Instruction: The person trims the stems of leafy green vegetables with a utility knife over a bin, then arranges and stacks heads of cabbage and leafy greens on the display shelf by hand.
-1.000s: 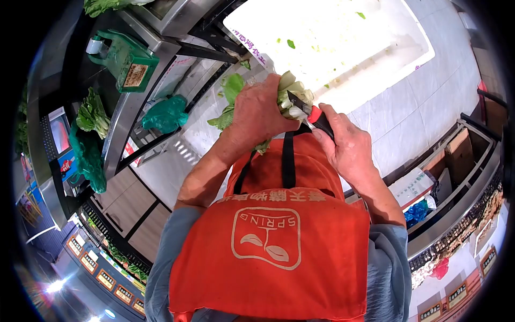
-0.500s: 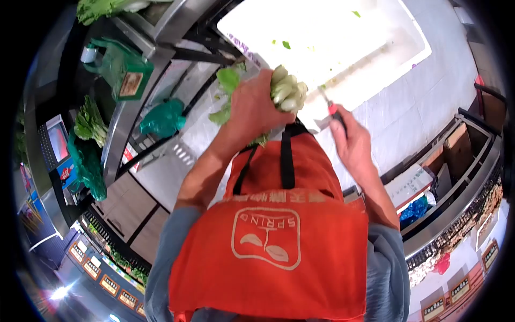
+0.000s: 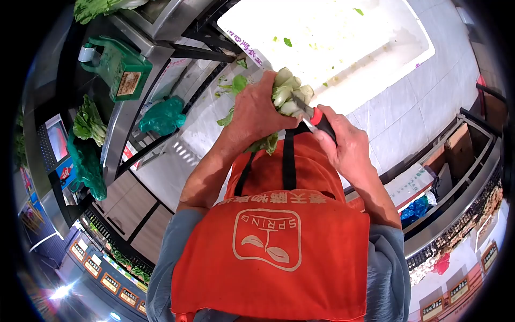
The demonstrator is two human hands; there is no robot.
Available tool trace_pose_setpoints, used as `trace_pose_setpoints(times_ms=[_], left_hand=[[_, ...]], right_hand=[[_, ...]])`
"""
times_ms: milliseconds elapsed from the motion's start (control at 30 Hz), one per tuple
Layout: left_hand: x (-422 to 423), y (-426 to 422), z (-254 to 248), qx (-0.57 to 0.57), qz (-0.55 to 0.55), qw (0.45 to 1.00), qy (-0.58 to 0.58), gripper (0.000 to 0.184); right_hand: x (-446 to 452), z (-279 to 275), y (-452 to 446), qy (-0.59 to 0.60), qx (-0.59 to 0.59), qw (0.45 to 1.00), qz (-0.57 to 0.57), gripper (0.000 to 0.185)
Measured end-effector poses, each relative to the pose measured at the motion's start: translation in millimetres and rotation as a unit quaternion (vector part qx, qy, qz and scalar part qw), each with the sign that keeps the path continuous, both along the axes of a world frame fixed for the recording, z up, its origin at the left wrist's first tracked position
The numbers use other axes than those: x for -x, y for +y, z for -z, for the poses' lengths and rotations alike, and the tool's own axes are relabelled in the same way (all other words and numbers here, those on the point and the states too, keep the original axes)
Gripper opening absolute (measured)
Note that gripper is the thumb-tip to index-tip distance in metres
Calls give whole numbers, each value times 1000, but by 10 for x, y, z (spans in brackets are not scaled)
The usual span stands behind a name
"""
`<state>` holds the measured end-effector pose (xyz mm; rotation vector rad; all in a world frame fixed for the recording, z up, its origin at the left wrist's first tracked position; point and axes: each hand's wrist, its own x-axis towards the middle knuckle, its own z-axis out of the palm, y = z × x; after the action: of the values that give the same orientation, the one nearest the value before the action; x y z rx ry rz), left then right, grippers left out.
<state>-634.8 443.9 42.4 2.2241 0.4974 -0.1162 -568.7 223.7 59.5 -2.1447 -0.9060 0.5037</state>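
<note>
My left hand (image 3: pixel 256 107) is wrapped round a bunch of leafy greens (image 3: pixel 286 88), its pale stem ends pointing right and its leaves hanging out on the left. In my right hand (image 3: pixel 343 137) is a knife (image 3: pixel 323 122) with a red and black handle. The blade lies against the pale stem ends, and part of it is hidden there. Just beyond both hands sits a white foam box (image 3: pixel 370 88), with small green leaf scraps inside.
To the left, a metal-edged counter holds a green plastic container (image 3: pixel 129 75) and another bunch of greens (image 3: pixel 89 121). A green plastic bag (image 3: pixel 162 115) hangs beneath the counter. On the right stands a metal rack (image 3: pixel 466 177) with boxes.
My right hand has moved left and slightly down, bringing the knife from beside the foam box to the stem ends. My left hand keeps its hold, nearly still.
</note>
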Motion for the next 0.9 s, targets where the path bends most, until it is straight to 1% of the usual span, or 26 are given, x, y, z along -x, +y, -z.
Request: trace_pose_setpoints(times_ms=[133, 200, 267, 433, 533, 600, 633, 667, 700, 733, 767, 800, 833, 900], left_hand=[[34, -10, -39, 4, -3, 999, 48, 70], [78, 35, -6, -2, 9, 997, 74, 70], [100, 60, 25, 0, -11, 998, 70, 70], [136, 78, 25, 18, -15, 996, 85, 69], [201, 123, 14, 90, -13, 988, 125, 73], [303, 126, 26, 129, 23, 987, 96, 78], [323, 122, -35, 210, 18, 973, 89, 80], [337, 122, -57, 176, 45, 979, 90, 83], [305, 83, -73, 102, 68, 985, 125, 82], [326, 142, -101, 112, 59, 986, 108, 79], [347, 193, 0, 92, 57, 992, 65, 76], [406, 257, -17, 77, 75, 993, 55, 77], [498, 424, -118, 65, 52, 996, 42, 77], [775, 474, -462, 57, 12, 998, 11, 77]], right_hand=[[-49, 152, -4, 11, -22, 1000, -1, 42], [-52, 254, -13, 20, -8, 1000, 1, 41], [-22, 323, -25, 10, -2, 1000, -1, 41], [-4, 312, 70, -6, 11, 1000, -1, 43], [3, 320, 54, -16, 16, 1000, -9, 39], [-89, 607, -71, 82, 181, 979, 49, 35], [-167, 765, -113, 116, 145, 978, 90, 35], [-239, 828, -199, 79, 213, 972, 59, 36], [-198, 1025, -306, 44, 122, 990, 64, 37], [-168, 1216, -402, 4, 34, 998, 60, 39], [-223, 922, -239, 189, 109, 971, 97, 37], [-209, 783, -130, 220, 93, 968, 73, 37], [-198, 737, -37, 249, 82, 964, 51, 37], [-166, 910, -74, 248, 94, 963, 48, 38]])
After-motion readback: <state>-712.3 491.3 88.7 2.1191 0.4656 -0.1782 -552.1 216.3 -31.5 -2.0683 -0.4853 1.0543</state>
